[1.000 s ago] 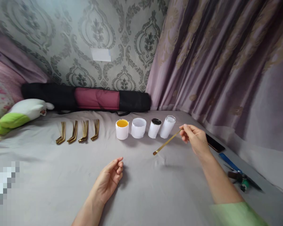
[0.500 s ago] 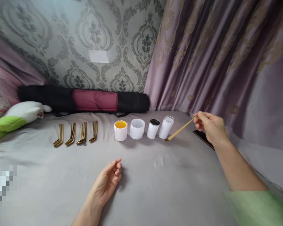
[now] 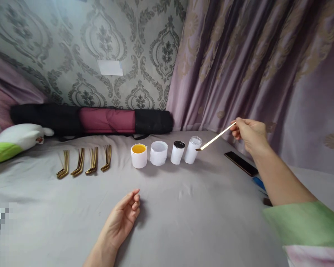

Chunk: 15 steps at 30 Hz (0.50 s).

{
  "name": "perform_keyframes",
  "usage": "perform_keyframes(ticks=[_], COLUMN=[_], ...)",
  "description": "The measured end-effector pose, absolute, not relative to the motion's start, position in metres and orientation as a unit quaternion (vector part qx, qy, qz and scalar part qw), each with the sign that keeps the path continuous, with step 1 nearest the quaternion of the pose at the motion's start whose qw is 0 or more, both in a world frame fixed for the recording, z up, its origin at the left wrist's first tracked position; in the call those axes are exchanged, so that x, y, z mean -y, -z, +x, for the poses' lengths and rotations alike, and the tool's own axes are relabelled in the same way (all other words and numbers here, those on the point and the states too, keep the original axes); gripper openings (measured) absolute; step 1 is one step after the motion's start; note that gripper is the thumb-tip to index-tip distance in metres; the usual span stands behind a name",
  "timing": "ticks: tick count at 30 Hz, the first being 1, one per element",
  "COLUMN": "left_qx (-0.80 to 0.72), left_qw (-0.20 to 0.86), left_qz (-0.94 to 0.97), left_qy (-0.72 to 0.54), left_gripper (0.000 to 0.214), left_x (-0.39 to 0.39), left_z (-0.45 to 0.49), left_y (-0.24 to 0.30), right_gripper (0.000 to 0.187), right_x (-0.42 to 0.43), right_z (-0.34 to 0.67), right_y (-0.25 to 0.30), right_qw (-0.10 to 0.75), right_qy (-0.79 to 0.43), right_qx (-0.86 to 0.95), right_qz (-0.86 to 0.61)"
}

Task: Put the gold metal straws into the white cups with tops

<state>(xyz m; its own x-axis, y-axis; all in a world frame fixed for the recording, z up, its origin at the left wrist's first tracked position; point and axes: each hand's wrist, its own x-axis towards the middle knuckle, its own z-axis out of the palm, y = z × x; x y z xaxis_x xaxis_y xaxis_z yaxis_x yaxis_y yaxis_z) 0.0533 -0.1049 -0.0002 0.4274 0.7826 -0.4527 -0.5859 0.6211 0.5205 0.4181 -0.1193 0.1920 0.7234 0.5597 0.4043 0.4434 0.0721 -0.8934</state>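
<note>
Pinched by one end in my right hand (image 3: 250, 134) is a thin gold stick (image 3: 217, 136), slanting down to the left. Its short bent tip overlaps the right side of a tall clear jar wrapped in white (image 3: 191, 154); contact cannot be judged. Left of that jar stand a narrow white-wrapped jar with a dark rim (image 3: 177, 155), a wide white-wrapped container (image 3: 158, 155) and a white-wrapped tub (image 3: 139, 159) with a yellow inside. My left hand (image 3: 125, 215) rests on the sheet, fingers loosely curled, holding nothing. Several bundles of bent gold sticks (image 3: 91, 163) lie at left.
A black phone (image 3: 241, 163) and a partly hidden blue object (image 3: 259, 183) lie near my right forearm. Along the wall runs a long black and maroon bag (image 3: 108, 120). A white and green plush toy (image 3: 19, 137) sits at far left, and purple curtains (image 3: 225, 66) hang at right.
My right hand has lifted the gold stick, its tip rising from near the tall jar's base to about mid-height. The view has shifted slightly right, showing more of the phone. My left hand keeps its pose.
</note>
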Motion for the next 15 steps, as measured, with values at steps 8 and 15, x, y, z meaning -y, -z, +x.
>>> perform_keyframes(ticks=[8,15], left_qx=[-0.34,-0.332], left_qw=[0.835,0.838], left_qz=[0.135,0.128], left_qy=[-0.41,-0.413], left_gripper=[0.016,0.015], left_x=[0.106,0.105], left_z=[0.053,0.052], left_y=[-0.001,0.001], right_gripper=[0.02,0.022], right_x=[0.108,0.097], right_z=[0.425,0.427], right_y=[-0.199,-0.203], right_qw=[0.621,0.623], right_qy=[-0.018,0.033], right_qx=[0.381,0.373], right_qz=[-0.684,-0.686])
